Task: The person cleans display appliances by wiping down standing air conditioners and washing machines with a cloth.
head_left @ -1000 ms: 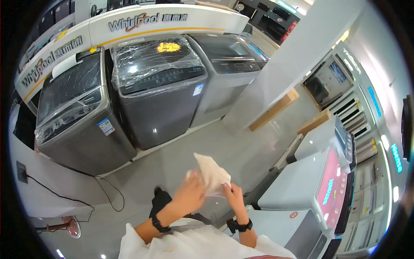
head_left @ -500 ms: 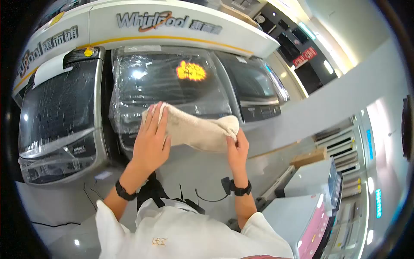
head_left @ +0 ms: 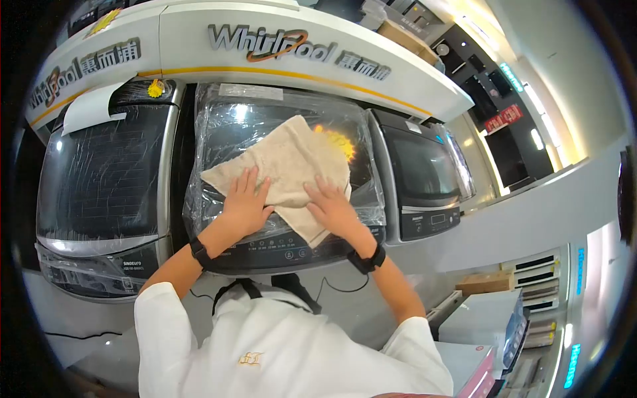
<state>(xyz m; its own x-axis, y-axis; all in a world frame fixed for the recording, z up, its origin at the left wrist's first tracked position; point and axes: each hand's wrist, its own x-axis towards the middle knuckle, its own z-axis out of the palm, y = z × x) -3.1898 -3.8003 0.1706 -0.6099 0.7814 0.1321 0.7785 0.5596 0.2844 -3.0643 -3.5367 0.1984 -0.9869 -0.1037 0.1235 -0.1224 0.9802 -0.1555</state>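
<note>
A beige cloth (head_left: 286, 154) lies spread over the plastic-wrapped lid of the middle washing machine (head_left: 222, 126), one corner hanging toward the control panel. My left hand (head_left: 245, 204) rests flat on the cloth's lower left part with fingers spread. On its lower right side, my right hand (head_left: 332, 208) presses down, fingers also apart. The cloth partly covers a yellow sticker (head_left: 342, 144) on the lid. Neither hand grips the fabric.
A plastic-wrapped washing machine (head_left: 109, 169) stands at the left, and a dark one (head_left: 421, 166) at the right. Behind them runs a white Whirlpool sign board (head_left: 179, 40). White appliances (head_left: 478, 318) and a cardboard box (head_left: 486, 282) are at lower right. A black cable (head_left: 83, 336) lies on the floor.
The cloth, held up and stretched between both hands before, has come down onto the lid and spread out. My right hand has let go of its bunched corner and flattened.
</note>
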